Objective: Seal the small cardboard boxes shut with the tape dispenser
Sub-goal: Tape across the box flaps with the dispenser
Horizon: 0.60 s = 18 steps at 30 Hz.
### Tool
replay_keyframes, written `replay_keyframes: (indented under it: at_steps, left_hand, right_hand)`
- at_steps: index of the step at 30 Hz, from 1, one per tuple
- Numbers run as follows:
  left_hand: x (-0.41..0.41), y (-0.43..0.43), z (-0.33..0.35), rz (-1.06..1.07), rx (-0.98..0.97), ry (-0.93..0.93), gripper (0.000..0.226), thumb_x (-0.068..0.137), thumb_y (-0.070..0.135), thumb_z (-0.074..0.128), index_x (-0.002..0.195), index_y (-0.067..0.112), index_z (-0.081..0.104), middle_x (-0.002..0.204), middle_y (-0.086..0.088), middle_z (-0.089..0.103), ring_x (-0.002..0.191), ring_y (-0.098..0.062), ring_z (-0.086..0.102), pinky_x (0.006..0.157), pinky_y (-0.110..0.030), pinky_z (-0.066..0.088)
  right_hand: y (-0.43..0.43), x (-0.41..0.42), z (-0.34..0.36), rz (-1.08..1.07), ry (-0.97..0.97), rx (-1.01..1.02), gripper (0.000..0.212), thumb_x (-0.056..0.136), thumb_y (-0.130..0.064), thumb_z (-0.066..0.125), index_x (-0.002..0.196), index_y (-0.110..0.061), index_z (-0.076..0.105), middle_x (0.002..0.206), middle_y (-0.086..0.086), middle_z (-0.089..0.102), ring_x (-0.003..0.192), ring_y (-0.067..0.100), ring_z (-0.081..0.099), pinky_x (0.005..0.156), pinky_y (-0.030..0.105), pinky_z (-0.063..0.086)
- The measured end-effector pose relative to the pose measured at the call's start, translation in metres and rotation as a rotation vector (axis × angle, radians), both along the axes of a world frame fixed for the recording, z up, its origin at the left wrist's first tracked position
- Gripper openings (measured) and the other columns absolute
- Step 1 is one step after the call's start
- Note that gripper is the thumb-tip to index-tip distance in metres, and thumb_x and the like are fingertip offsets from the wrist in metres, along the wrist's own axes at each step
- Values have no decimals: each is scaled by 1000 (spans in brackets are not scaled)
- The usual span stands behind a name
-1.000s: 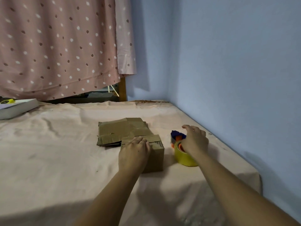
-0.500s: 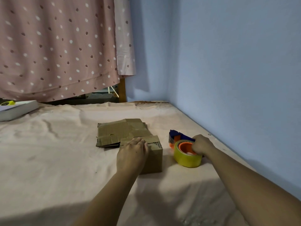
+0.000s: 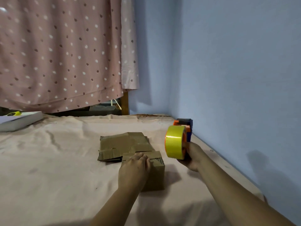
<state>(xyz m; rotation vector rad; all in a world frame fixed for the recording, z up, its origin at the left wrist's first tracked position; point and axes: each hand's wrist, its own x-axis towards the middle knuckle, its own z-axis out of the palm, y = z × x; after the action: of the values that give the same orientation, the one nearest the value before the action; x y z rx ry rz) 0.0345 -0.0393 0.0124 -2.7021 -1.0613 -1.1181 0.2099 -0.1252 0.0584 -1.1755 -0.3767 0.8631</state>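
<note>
The left hand (image 3: 134,168) presses flat-fingered on the small box (image 3: 156,175) on the bed (image 3: 48,160), while the right hand (image 3: 192,158) grips the tape dispenser (image 3: 175,141), held in the air just right of the box.

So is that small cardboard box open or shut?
Shut: the small cardboard box has its top flaps folded flat, and the left hand rests on them. Whether any tape holds them down, I cannot tell.

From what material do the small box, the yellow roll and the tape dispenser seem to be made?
Small box: brown corrugated cardboard, matte; ridged lines show along its top edge. Yellow roll: likely plastic tape, glossy, with a bright reflection band. Tape dispenser: probably hard plastic, smooth orange and blue parts; I cannot confirm this.
</note>
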Motion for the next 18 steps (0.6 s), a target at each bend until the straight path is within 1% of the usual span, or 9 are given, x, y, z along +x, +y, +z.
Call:
replay_keyframes:
  at_steps: [2,4,6,9,11,12,14,16,18]
  left_hand:
    - [-1,1,2,2,-29,19,37,99,39,32,117,29,63,127,14,58,106,-8,58,79,-22,43]
    - [-1,2,6,8,-49,56,36,99,40,32,111,28,64,119,12,62,100,-10,60,73,-24,43]
    - [-2,4,10,11,-87,94,35,99,40,32,105,26,64,110,8,65,93,-14,61,66,-26,41]
    - [-5,5,20,17,-161,116,37,102,37,27,104,22,62,97,0,67,87,-18,61,62,-27,34]
    - [-9,5,26,-15,-271,26,42,103,39,22,107,18,58,90,0,62,81,-17,58,64,-29,38]
    - [-10,6,29,-38,-329,-36,43,103,40,21,112,18,57,91,0,62,79,-16,56,67,-29,41]
    - [-13,4,35,-76,-406,-109,45,102,44,20,127,21,51,106,1,64,85,-13,56,75,-27,44]
    - [-16,1,37,-134,-471,-162,54,96,56,22,143,33,33,123,7,60,105,-15,59,80,-23,42]
    - [-18,2,35,-222,-596,-328,71,83,69,33,146,40,23,130,9,56,117,-16,56,90,-27,43]
  right_hand:
    - [3,-11,7,48,-46,138,16,93,-5,52,104,-11,62,74,6,72,65,21,70,53,31,57]
    - [9,-21,13,26,-182,206,24,90,-2,57,111,-12,61,91,9,73,80,25,71,70,40,59]
    - [15,-33,18,-92,-362,145,35,86,3,60,117,-14,59,104,10,69,91,27,67,84,43,55]
    - [20,-47,23,-293,-743,-37,44,91,-1,56,130,-20,51,114,1,61,103,18,56,89,28,43]
    - [24,-50,21,-411,-1018,-115,52,92,-4,56,138,-24,45,127,0,56,116,18,51,92,26,42]
    - [25,-52,20,-441,-1125,-147,56,91,-4,58,141,-25,42,133,0,53,121,20,49,94,28,43]
    - [26,-57,18,-442,-1265,-226,62,90,-7,60,145,-26,37,139,0,48,127,21,44,97,30,44]
    - [27,-63,15,-420,-1374,-273,64,90,-11,60,146,-26,33,140,0,46,127,20,41,98,30,44]
    - [28,-69,16,-394,-1461,-284,65,90,-13,59,147,-26,31,139,-1,46,126,19,40,97,30,43]
